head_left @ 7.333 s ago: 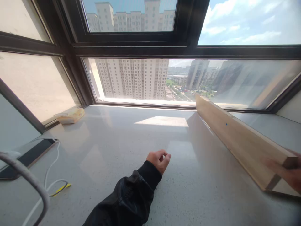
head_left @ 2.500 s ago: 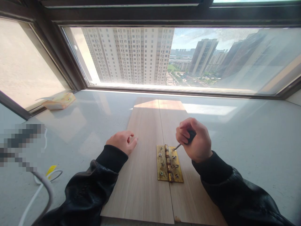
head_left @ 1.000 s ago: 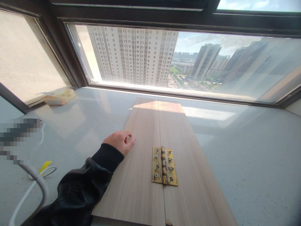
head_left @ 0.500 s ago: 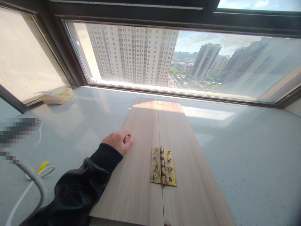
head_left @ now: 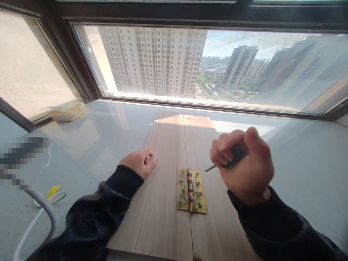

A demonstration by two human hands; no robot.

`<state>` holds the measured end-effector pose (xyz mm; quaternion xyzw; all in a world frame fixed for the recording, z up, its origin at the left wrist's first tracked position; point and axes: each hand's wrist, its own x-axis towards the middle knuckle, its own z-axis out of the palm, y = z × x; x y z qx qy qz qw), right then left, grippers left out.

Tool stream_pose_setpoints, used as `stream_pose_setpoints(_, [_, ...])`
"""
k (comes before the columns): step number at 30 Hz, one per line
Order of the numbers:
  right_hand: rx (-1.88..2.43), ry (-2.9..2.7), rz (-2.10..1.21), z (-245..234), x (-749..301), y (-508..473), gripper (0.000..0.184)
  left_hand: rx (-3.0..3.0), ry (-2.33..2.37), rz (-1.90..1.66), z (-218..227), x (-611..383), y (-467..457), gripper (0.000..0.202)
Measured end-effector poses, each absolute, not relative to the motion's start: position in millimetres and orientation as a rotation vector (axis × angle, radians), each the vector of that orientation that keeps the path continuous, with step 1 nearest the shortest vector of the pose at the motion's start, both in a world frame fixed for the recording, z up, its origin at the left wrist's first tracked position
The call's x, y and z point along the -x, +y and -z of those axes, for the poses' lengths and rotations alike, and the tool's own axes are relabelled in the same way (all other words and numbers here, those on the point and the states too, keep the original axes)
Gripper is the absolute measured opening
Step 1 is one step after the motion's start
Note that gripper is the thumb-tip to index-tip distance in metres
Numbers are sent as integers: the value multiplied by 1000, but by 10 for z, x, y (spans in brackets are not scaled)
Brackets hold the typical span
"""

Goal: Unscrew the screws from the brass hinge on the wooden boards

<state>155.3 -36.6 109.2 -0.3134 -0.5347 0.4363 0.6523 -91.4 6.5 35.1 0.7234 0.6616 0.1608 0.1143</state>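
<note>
Two light wooden boards (head_left: 163, 203) lie flat side by side on a pale stone sill, joined by a brass hinge (head_left: 191, 190) with several screws. My left hand (head_left: 138, 161) rests on the left board's edge, fingers loosely curled, holding nothing. My right hand (head_left: 241, 165) hovers above the right board, fingers wrapped round a small screwdriver (head_left: 217, 166). Its metal tip points left and down, a little above the hinge's upper right corner.
The stone sill (head_left: 285, 174) runs along a wide dark-framed window (head_left: 174, 14). A yellow-and-white pack (head_left: 67, 111) lies at the far left corner. A white cable (head_left: 40, 214) with a yellow tag (head_left: 53, 191) lies at the left, beside a blurred-out patch.
My right hand has come back into view holding the screwdriver, above the right board near the hinge. The left hand and the boards have stayed put.
</note>
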Motion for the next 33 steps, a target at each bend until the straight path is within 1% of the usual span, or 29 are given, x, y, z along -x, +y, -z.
stream_pose_setpoints(2, [675,-1117,-1028,-975,-1439,-204,43,-2123,1926,-475,-343,918,69,35])
stream_pose_setpoints(7, [693,-1092,-1114,-768,-1403,-88,42,-2138,1922,-488,-317,927,80,35])
stream_pose_setpoints(17, [678,-1117,-1194,-706,-1413,-74,43,-2136,1919,-468,-341,921,79,34])
stream_pose_setpoints(26, [698,-1227,-1174,-688,-1447,-85,43,-2132,1915,-483,-333,922,79,33])
stream_pose_setpoints(33, [849,-1478,-1023,-691,-1462,-87,40,-2135,1916,-485,-315,929,87,34])
